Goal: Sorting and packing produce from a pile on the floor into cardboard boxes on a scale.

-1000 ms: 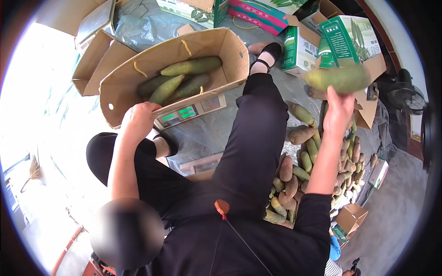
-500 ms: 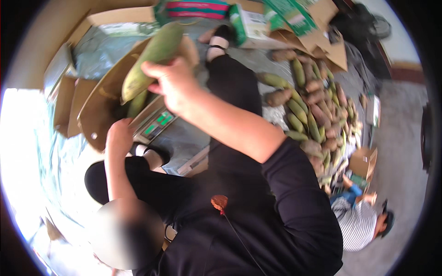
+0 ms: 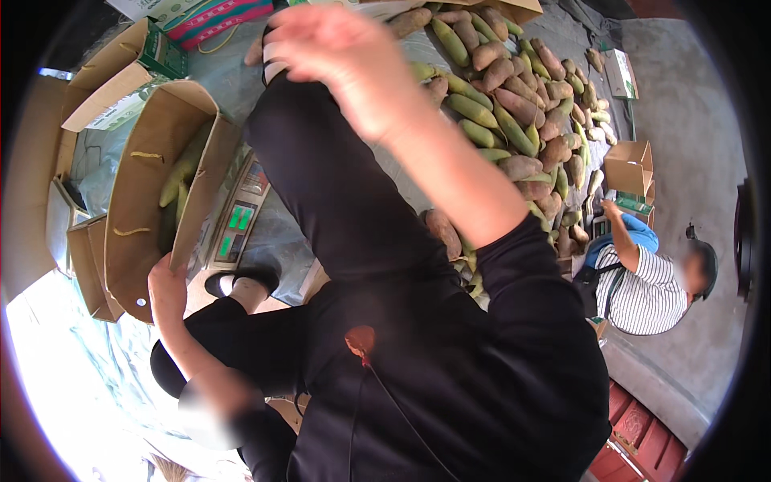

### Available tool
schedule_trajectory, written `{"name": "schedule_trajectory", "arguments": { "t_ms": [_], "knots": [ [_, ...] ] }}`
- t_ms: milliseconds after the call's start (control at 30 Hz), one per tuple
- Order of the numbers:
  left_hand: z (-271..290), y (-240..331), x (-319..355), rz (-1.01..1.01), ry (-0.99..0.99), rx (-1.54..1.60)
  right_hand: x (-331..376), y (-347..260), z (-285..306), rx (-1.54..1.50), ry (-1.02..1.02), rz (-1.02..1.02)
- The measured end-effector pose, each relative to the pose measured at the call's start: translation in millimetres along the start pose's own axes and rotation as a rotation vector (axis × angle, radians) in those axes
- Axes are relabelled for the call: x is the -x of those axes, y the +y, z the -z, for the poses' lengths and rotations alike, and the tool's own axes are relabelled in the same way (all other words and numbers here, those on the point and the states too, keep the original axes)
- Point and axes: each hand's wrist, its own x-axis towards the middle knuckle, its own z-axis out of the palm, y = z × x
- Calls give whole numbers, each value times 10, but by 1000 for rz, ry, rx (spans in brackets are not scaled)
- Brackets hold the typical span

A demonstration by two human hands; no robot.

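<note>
Folded boxes (image 3: 84, 265): flattened brown cartons are lying at the far left, just beside the open carton.
Open carton (image 3: 148, 173): a brown cardboard box is resting tilted on the scale, its opening facing up and right.
Fruits in carton (image 3: 178, 173): a few long green mangoes are lying inside, against the right wall.
Left hand (image 3: 166, 281): it is gripping the carton's lower corner, fingers curled over the cardboard edge and holding nothing else.
Scale (image 3: 238, 213): a flat platform scale with green lit digits is sitting under the carton, beside the person's black-trousered leg.
Right hand (image 3: 341, 60): it is hanging raised near the top, above the knee, seen from the back; fingers are loosely bent, and I cannot tell whether anything is in the palm.
Mango pile (image 3: 514, 120): green and reddish-brown mangoes are lying heaped on the floor to the right.
Other person (image 3: 646, 277): someone in a striped shirt is crouching by the pile's far edge, near a small box (image 3: 630, 169).
</note>
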Motion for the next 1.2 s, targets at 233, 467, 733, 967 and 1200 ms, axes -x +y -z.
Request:
{"name": "schedule_trajectory", "arguments": {
  "t_ms": [233,467,733,967,1200],
  "knots": [
    [53,114,0,17,-10,-24,303,605,2379,891,445,-179],
    [-37,71,-14,44,33,-27,1604,1663,3643,1562,457,-700],
    [13,64,27,195,39,-48,1950,2016,3372,1498,294,-1135],
    [-2,140,53,64,96,-23,1868,1961,3046,1771,283,-1067],
    [13,191,74,76,107,30,1826,2029,2874,1740,61,-1171]
  ]
}}
